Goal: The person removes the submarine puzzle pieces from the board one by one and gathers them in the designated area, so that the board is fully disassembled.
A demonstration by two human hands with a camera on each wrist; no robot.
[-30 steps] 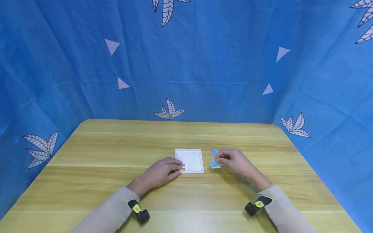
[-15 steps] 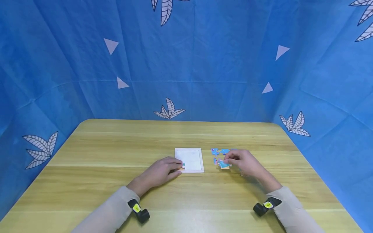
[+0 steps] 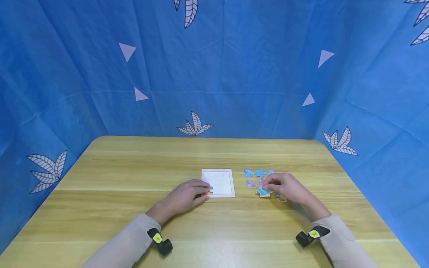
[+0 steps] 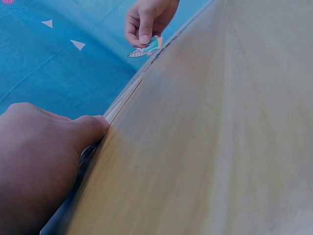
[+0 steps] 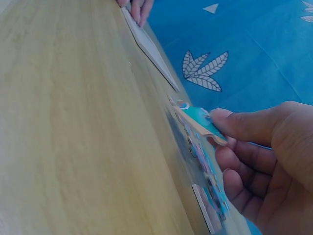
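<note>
My left hand (image 3: 189, 196) grips the near left corner of a white square puzzle tray (image 3: 222, 182), thumb at its near edge and fingers over its left side. A small jigsaw piece (image 3: 211, 189) shows in that corner, partly hidden by the fingertips. My right hand (image 3: 291, 188) pinches a teal jigsaw piece (image 3: 264, 192) with a pale orange edge between thumb and fingers. In the right wrist view this held piece (image 5: 199, 119) is tilted, over the row of loose pieces. The tray (image 5: 152, 49) lies beyond it there.
Several loose jigsaw pieces (image 3: 259, 173), blue, pink and teal, lie to the right of the tray. One piece (image 3: 282, 199) lies just below my right hand. A blue cloth (image 3: 221, 74) with leaf prints hangs behind the wooden table (image 3: 151, 156).
My right hand has moved right and slightly nearer with the teal jigsaw piece, uncovering more loose pieces behind it. The left hand stays on the tray corner.
</note>
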